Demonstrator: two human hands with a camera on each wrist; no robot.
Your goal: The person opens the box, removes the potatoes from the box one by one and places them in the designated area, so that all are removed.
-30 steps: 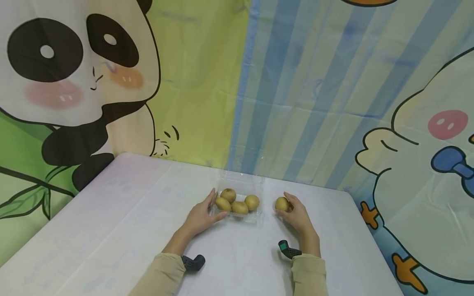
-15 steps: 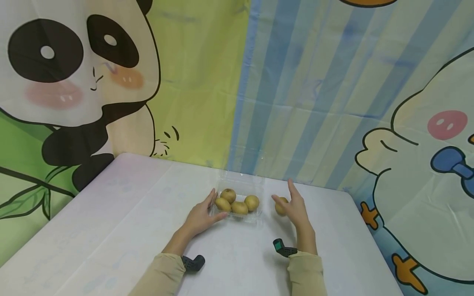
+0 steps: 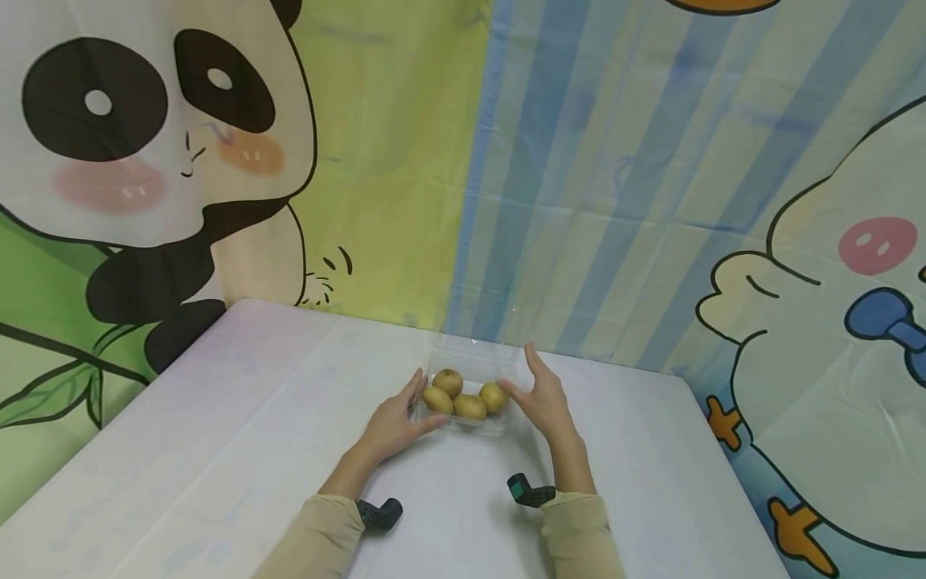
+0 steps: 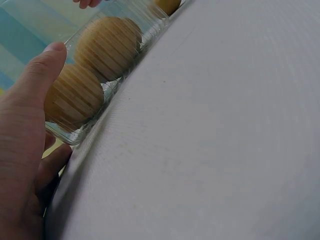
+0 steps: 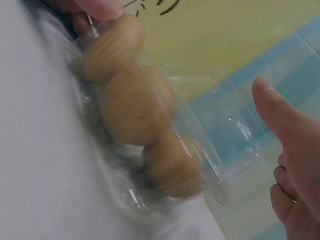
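Note:
A clear plastic container point(image 3: 473, 352) stands at the far middle of the white table and holds several brown kiwis point(image 3: 469, 406). My left hand point(image 3: 394, 422) rests against its left wall, fingers straight, thumb along the front corner. In the left wrist view the left thumb point(image 4: 35, 80) lies on the ribbed container wall point(image 4: 75, 135) beside a kiwi point(image 4: 107, 45). My right hand point(image 3: 546, 398) stands edge-on at the container's right side, fingers straight, holding nothing. The right wrist view has the right thumb point(image 5: 280, 115) apart from the container point(image 5: 215, 165) and its kiwis point(image 5: 135, 107).
The white tablecloth point(image 3: 217, 418) spreads wide to the left and front. A cartoon backdrop point(image 3: 506, 161) hangs right behind the container. The table's right edge point(image 3: 723, 474) runs close beside my right arm. Black wrist mounts point(image 3: 379, 513) sit on both forearms.
My right hand lifted off the loose kiwi on the table and swung left to the container's right side; that kiwi is now out of sight. The left hand stayed put.

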